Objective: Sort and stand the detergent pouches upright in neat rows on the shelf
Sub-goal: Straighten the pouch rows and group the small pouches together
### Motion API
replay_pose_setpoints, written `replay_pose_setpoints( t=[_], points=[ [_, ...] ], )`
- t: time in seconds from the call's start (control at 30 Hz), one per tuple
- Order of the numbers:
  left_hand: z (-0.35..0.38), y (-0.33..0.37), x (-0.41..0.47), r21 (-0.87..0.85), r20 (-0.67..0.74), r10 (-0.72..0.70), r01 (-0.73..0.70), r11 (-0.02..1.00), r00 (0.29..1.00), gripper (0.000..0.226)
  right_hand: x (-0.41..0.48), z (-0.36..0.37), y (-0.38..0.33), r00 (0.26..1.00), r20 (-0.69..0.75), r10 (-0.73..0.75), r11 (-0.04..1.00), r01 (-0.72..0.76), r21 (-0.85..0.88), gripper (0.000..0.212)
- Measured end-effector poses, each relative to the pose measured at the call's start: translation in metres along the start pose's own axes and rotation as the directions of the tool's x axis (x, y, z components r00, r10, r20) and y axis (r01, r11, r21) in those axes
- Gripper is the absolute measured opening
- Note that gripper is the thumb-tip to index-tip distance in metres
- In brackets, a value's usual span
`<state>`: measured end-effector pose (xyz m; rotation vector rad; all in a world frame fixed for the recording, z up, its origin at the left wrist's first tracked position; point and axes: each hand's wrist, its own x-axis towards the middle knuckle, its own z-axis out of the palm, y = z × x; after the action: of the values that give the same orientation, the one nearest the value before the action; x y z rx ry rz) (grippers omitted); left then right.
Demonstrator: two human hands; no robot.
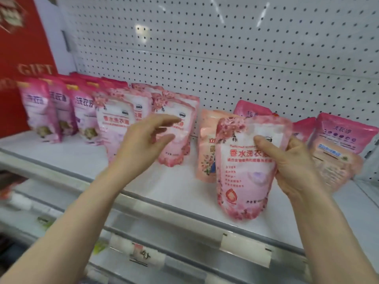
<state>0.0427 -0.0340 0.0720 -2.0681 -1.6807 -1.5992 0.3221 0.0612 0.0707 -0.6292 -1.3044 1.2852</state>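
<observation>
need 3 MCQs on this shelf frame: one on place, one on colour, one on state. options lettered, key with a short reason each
1. Where is the pouch held in the right hand?
A. Lying flat on the lower shelf
B. In front of the shelf, right of the standing flower-print row
C. Hanging from the pegboard

2. What colour is the wall behind the shelf?
A. White with dark holes
B. Solid blue
C. Bare wood

3. What is the left hand doing?
A. Clamping a pouch
B. Resting in a pocket
C. Open, fingers spread, in front of the standing pouches

Key: 1 B, the held flower-print pouch hangs upright over the shelf's front edge; 2 A, the pegboard is white and perforated; 3 C, nothing sits in its fingers, which reach toward the flower-print row.
</observation>
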Motion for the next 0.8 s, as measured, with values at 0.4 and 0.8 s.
replay_pose_setpoints(
  t=[0.4, 0.8],
  points=[
    [-0.123, -0.125, 0.068, 0.5, 0.207, 0.077, -0.173, 0.849, 0.975, 0.037, 0.038, 0.179, 0.073, 0.992, -0.113, 0.047, 0.993, -0.034, 0.115, 0.048],
    [-0.109, -0.152, 0.086, 0.357, 0.103, 0.237, -0.258, 0.898, 0.966, 0.02, 0.056, 0.203, 0.046, 0.959, 0.064, -0.276, 0.726, 0.252, -0.64, 0.022]
  ],
)
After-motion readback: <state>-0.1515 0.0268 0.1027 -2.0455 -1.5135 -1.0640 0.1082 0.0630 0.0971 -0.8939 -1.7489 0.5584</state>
